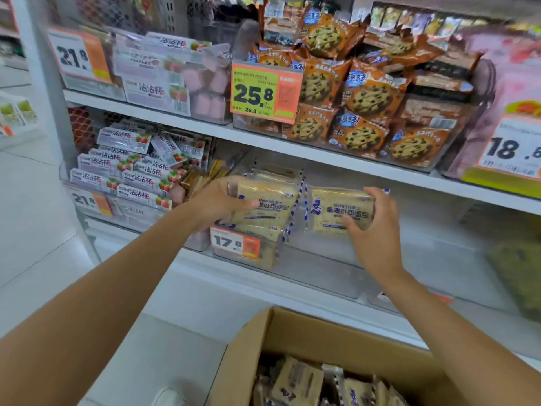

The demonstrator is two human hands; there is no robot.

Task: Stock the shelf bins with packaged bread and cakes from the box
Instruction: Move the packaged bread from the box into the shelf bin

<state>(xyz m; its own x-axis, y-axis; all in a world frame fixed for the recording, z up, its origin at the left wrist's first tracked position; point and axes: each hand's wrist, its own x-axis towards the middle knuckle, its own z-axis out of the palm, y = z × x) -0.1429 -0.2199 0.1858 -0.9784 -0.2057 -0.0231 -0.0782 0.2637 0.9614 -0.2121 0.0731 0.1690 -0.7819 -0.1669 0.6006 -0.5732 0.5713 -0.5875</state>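
Left hand [222,200] gripped a bread packet [263,200] on top of the stack in the clear bin [316,268], behind the 17.8 price tag [235,243]. Right hand [376,230] held a second bread packet [336,209] upright, just right of that stack. The box [292,332] sat below me, more packets [301,382] inside.

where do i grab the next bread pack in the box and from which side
Probably pinch the upturned top edge of the bread pack across its flat faces, coming straight down from above: the packs lean on edge, crowded together, and the cardboard box walls block the sides.
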